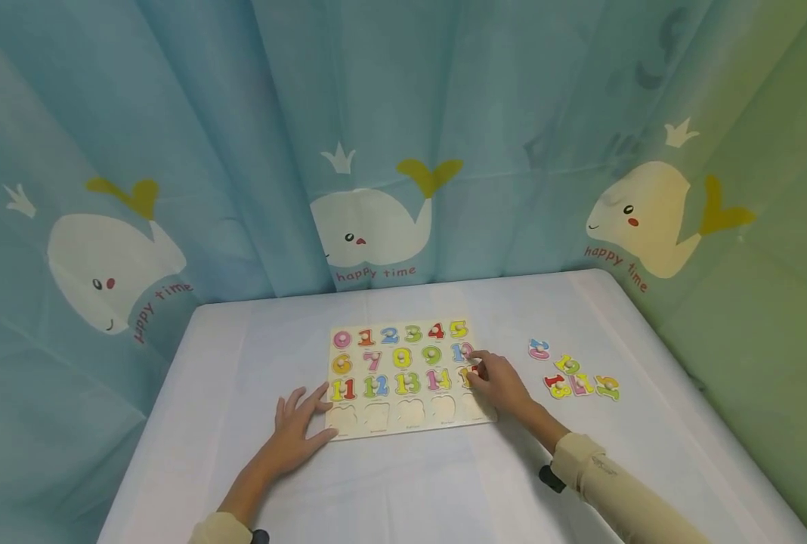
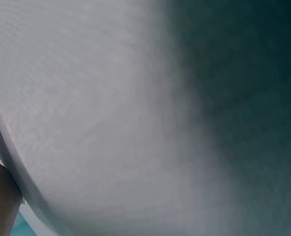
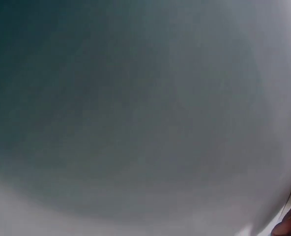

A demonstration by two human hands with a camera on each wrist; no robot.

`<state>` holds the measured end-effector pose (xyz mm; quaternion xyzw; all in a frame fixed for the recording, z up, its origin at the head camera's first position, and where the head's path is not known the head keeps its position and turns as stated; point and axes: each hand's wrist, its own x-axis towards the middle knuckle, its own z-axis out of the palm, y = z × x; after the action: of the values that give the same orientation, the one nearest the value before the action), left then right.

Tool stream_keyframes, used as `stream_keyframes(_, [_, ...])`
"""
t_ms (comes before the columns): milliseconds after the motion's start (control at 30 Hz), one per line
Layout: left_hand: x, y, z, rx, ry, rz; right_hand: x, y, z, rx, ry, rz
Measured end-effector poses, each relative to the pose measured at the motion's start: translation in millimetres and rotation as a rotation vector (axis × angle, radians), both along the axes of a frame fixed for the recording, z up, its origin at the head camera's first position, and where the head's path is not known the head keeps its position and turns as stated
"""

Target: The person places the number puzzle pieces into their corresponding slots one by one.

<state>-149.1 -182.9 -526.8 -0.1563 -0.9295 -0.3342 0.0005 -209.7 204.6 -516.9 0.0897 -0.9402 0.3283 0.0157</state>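
Note:
A wooden number puzzle board [image 1: 390, 432] lies on the table, with colourful number pieces from 0 upward in its three upper rows and bare cut-out shapes along its lowest row. My left hand [image 1: 298, 432] is spread at the board's left edge, fingertips and thumb touching its side. At the right end of the third row, my right hand [image 1: 502, 384] pinches a red and yellow number piece [image 1: 470, 376] between thumb and forefinger; the hand covers part of it. Only a sliver of each hand shows in the wrist views, at the lower corners.
Several loose number pieces [image 1: 580, 384] lie in a cluster right of the board, with a blue and pink piece [image 1: 539, 349] slightly behind them. The white-covered table [image 1: 254, 340] backs onto a blue curtain [image 1: 512, 227] printed with whales.

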Motion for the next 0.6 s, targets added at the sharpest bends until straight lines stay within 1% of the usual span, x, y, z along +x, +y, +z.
stream_keyframes(100, [0.8, -1.1, 3.0, 0.021, 0.024, -0.003, 0.0, -8.5, -0.9, -0.003, 0.027, -0.006])
stream_keyframes(200, [0.5, -2.1, 4.3, 0.03, 0.048, -0.004, 1.5, -14.9, -0.1, 0.028, 0.056, -0.017])
stream_keyframes(300, [-0.6, -2.6, 3.6, 0.014, 0.041, 0.0, 2.6, -17.9, 0.1, 0.055, 0.113, -0.019])
stream_keyframes(400, [-1.4, -2.1, 2.1, 0.0, 0.016, 0.003, 2.5, -18.0, -1.4, 0.043, 0.15, -0.013])
stream_keyframes(467, [-1.4, -1.0, 2.0, -0.001, 0.004, 0.003, 2.4, -16.7, -3.3, 0.018, 0.138, -0.015])
stream_keyframes(600, [-0.9, 1.4, 2.4, -0.012, -0.007, -0.002, 2.9, -12.5, -6.6, -0.035, 0.085, -0.049])
